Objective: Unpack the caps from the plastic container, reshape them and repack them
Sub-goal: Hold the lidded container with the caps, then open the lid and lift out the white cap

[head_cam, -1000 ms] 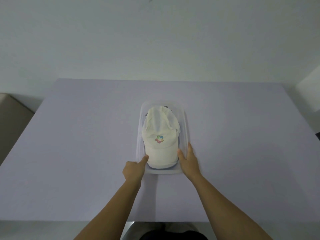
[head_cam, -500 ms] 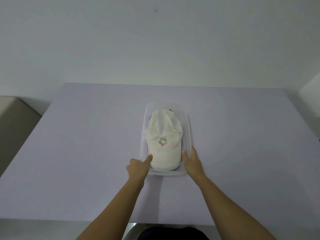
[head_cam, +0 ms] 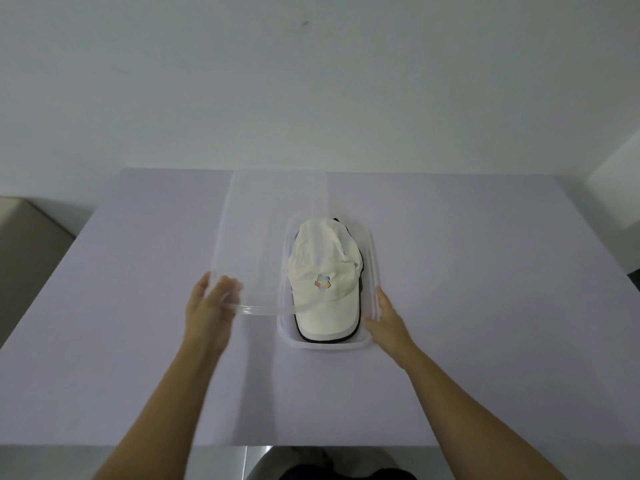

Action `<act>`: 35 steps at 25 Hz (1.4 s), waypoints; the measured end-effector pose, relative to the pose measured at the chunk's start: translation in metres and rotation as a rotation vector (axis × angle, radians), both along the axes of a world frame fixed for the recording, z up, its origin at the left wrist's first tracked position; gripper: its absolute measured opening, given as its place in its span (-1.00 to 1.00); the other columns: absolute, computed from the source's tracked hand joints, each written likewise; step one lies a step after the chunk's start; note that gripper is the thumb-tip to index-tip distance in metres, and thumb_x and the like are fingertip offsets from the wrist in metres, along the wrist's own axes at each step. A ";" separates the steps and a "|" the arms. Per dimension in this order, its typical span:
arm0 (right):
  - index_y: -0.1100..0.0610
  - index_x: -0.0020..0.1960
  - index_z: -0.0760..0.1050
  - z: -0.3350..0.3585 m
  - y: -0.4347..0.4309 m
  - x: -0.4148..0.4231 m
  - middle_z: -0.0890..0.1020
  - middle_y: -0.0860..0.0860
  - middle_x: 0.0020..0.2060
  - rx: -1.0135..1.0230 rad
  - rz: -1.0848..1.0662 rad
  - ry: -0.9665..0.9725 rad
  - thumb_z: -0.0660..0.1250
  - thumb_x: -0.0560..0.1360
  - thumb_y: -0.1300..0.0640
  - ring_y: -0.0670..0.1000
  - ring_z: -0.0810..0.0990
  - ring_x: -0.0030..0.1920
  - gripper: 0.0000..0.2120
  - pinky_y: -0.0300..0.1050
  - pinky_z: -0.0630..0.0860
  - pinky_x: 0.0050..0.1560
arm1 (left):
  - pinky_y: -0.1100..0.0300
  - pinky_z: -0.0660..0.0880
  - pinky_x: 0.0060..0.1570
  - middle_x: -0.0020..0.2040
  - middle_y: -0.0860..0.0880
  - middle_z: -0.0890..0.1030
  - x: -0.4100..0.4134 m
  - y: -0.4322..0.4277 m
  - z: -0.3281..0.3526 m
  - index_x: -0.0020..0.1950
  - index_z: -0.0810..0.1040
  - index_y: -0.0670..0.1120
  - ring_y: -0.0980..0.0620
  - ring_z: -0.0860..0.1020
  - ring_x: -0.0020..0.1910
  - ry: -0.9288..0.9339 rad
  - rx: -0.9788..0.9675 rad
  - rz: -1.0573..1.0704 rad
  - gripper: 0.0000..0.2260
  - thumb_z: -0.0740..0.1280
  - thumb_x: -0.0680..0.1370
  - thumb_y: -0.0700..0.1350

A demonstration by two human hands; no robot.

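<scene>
Lifted off the plastic container (head_cam: 325,347) since half a second ago and carried leftward: clear lid (head_cam: 266,233), previously seated on the rim with a hand at each near corner. Far left, beyond the table edge: beige block (head_cam: 27,244). Left third of the lilac table (head_cam: 104,341): bare surface from the left edge to the forearm, wide room for movement. Left hand (head_cam: 207,317): near-left corner of the lid pinched between thumb and fingers (head_cam: 225,292), fingertips blurred through the plastic. Lid held off the table and tilted, far edge reaching toward the table's back edge, near-right corner overlapping in view the container's left rim and the white cap (head_cam: 323,282). Container: centre of the table, long axis running away from the wearer, open on top, well inside all table edges. White cap: uppermost in the container, brim toward the wearer, multicoloured emblem on the front, crown creased. Beneath it: dark cap (head_cam: 361,282), visible only as a thin border along the right side and near end; number of caps underneath not discernible. Right hand (head_cam: 386,323): flat against the container's right wall by the near-right corner, fingers straight and together, nothing grasped. Further right: bare table up to the right edge. Far right, off the table: white block (head_cam: 616,192).
</scene>
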State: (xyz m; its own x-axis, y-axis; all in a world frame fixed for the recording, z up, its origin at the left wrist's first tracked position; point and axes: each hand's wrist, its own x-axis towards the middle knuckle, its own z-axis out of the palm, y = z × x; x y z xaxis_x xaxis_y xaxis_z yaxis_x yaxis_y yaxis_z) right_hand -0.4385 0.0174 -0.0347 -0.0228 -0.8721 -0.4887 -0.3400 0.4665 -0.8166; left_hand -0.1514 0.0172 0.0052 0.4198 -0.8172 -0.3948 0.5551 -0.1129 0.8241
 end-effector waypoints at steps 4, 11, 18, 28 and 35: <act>-0.03 0.54 -0.06 -0.003 0.000 -0.002 0.12 -0.04 0.53 -0.040 0.066 0.119 0.10 0.45 0.46 0.09 0.31 0.43 -0.21 -0.20 0.44 0.10 | 0.38 0.47 -0.44 -0.36 0.02 0.60 0.081 0.009 -0.006 -0.10 0.50 -0.05 0.14 0.61 -0.40 -0.090 0.030 -0.005 -0.80 0.23 0.55 -0.34; -0.05 0.54 -0.07 -0.003 -0.005 -0.003 0.14 -0.04 0.52 -0.003 0.104 0.138 0.11 0.47 0.45 -0.03 0.44 0.12 -0.22 -0.34 0.45 -0.19 | 0.33 0.57 -0.38 -0.17 -0.08 0.53 0.089 0.022 -0.066 0.30 0.42 -0.17 0.13 0.63 -0.38 -0.108 0.240 -0.074 -0.71 0.23 0.58 -0.30; -0.05 0.54 -0.10 -0.002 -0.007 -0.003 0.12 -0.03 0.53 -0.006 0.172 0.185 0.13 0.49 0.42 -0.05 0.42 0.05 -0.22 -0.30 0.45 -0.15 | -0.07 0.48 0.17 0.23 -0.18 0.54 0.099 0.020 -0.096 0.49 0.27 -0.01 -0.18 0.56 0.07 -0.663 0.541 -0.387 -0.45 0.36 0.52 -0.07; 0.09 0.54 -0.11 0.010 -0.019 0.010 -0.11 0.05 0.55 -0.366 0.572 0.633 0.26 0.45 0.38 0.10 -0.02 0.53 -0.18 -0.10 0.16 0.42 | -0.16 0.20 0.36 0.51 -0.17 0.06 0.073 0.009 -0.091 0.52 0.16 -0.06 -0.28 0.13 0.40 -1.225 0.787 -0.531 -0.40 0.29 0.53 0.02; -0.04 0.54 -0.16 0.006 -0.041 0.036 -0.24 0.07 0.54 -0.345 1.018 1.023 0.48 0.33 -0.02 0.14 -0.10 0.53 0.02 0.18 0.24 0.38 | 0.09 0.04 0.45 0.55 -0.13 0.14 -0.033 -0.050 -0.052 0.54 0.06 -0.17 -0.09 0.11 0.52 -1.125 0.173 -0.574 -0.50 0.10 0.65 -0.06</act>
